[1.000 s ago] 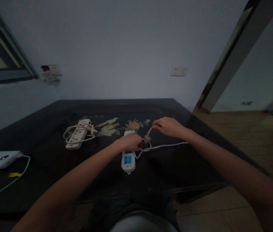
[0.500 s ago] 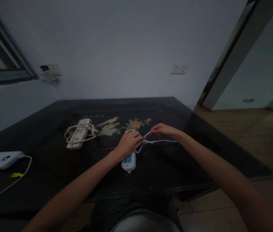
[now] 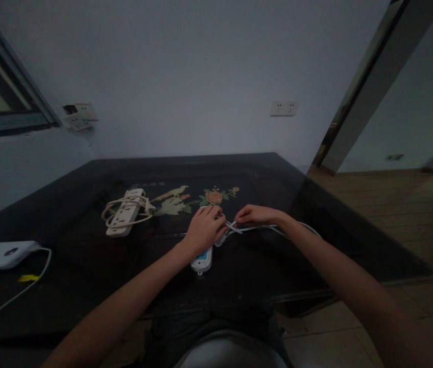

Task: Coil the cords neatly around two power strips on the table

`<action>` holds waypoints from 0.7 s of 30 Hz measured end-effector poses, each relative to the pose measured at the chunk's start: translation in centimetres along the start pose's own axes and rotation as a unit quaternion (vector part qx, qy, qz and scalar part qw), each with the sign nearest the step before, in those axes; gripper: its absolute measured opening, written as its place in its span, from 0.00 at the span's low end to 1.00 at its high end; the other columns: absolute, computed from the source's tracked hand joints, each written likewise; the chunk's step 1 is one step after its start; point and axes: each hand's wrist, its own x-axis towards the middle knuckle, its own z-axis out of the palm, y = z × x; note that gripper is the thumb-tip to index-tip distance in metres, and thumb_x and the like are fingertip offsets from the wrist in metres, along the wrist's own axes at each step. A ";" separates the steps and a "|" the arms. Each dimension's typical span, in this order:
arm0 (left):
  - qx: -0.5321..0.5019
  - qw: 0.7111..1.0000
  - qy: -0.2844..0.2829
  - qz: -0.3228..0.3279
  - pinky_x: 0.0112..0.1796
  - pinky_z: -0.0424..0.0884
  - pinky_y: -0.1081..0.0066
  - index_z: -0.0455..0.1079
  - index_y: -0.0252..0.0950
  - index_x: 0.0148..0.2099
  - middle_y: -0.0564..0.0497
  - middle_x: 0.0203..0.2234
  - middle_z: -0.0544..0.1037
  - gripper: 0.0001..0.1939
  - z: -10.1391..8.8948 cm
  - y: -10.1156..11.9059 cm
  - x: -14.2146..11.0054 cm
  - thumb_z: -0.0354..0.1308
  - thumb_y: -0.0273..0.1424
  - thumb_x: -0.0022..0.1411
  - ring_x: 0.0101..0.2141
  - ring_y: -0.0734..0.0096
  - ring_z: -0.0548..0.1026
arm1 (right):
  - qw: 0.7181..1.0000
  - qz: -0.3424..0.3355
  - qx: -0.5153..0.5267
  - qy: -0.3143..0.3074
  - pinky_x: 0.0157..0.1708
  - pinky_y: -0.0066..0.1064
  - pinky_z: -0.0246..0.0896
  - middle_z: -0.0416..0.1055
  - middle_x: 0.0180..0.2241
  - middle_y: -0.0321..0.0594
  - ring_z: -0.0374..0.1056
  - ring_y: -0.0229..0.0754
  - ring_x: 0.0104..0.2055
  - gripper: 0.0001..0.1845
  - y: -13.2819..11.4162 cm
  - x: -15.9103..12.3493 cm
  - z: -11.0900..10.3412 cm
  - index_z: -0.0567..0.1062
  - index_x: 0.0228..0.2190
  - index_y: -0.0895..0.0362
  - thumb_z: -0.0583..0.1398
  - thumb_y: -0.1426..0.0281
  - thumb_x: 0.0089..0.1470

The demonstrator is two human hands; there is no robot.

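Dark tabletop (image 3: 262, 276) carries the power strip (image 3: 201, 263), partly under the left hand (image 3: 206, 228), half-curled by the white cord (image 3: 235, 228), hold unclear. The right hand (image 3: 253, 215), pinched on that cord, has lowered, leaving it crossed between both hands.

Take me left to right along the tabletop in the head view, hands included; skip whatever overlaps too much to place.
White device with a cable → power strip wrapped in its cord → left hand → right hand.

Open passage over the near right tabletop (image 3: 270, 271), the white cord (image 3: 235, 229) beyond it an obstacle.
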 end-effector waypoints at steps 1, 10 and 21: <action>0.012 1.000 -0.002 0.000 0.45 0.63 0.60 0.72 0.37 0.38 0.46 0.42 0.72 0.10 -0.2 0.3 -0.2 0.54 0.37 0.62 0.45 0.58 0.68 | 1.000 -0.004 -0.015 0.009 0.19 0.24 0.41 0.56 0.16 0.28 0.48 0.29 0.18 0.18 -0.1 0.0 0.0 0.75 0.33 0.64 0.58 0.60 0.52; 0.012 0.998 -0.036 -0.049 0.52 0.62 0.57 0.72 0.35 0.44 0.43 0.51 0.69 0.15 0.8 1.7 -1.5 0.59 0.38 0.57 0.54 0.53 0.63 | 0.947 -0.118 -0.188 0.232 0.41 0.30 0.57 0.69 0.37 0.41 0.64 0.39 0.40 0.10 -2.5 -1.5 3.8 0.74 0.35 0.59 0.58 0.65 0.55; -0.053 0.998 0.028 -0.021 0.55 0.62 0.55 0.70 0.34 0.39 0.40 0.53 0.66 0.08 0.8 0.9 -1.8 0.56 0.30 0.57 0.55 0.54 0.62 | 0.862 -0.070 -0.347 0.362 0.42 0.31 0.59 0.69 0.39 0.42 0.66 0.41 0.42 0.09 -2.5 -2.6 6.7 0.72 0.30 0.57 0.56 0.65 0.58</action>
